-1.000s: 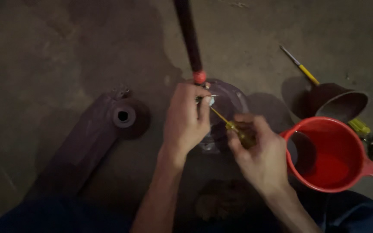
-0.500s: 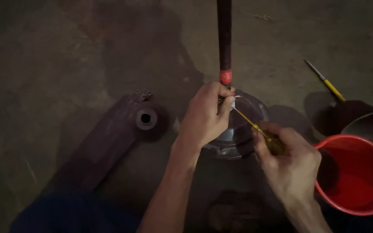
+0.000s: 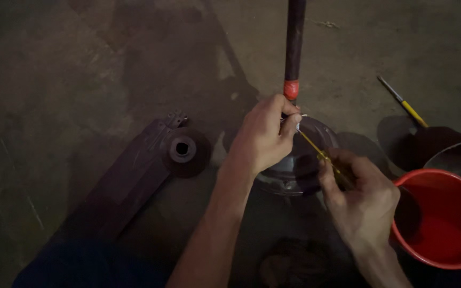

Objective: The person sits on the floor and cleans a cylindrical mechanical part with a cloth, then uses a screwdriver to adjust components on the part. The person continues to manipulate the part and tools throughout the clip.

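Observation:
A round dark metal motor housing (image 3: 316, 140) lies on the concrete floor, with a dark rod (image 3: 294, 42) rising from its centre and a red band near the rod's base. My left hand (image 3: 262, 136) pinches something small and pale at the foot of the rod. My right hand (image 3: 361, 200) grips a yellow-handled screwdriver (image 3: 318, 152), whose tip points up-left to the spot under my left fingertips. Whatever the left fingers hold is too small to identify.
A long dark fan blade (image 3: 129, 178) with a round hub lies to the left. A red plastic bowl (image 3: 444, 218) sits at the right, a dark metal bowl (image 3: 457, 154) behind it, and a second yellow-handled tool (image 3: 404, 104) lies beyond.
The view has shifted, so the rod and housing sit further right and the rod looks more upright. Both hands stay at the base of the rod with the screwdriver.

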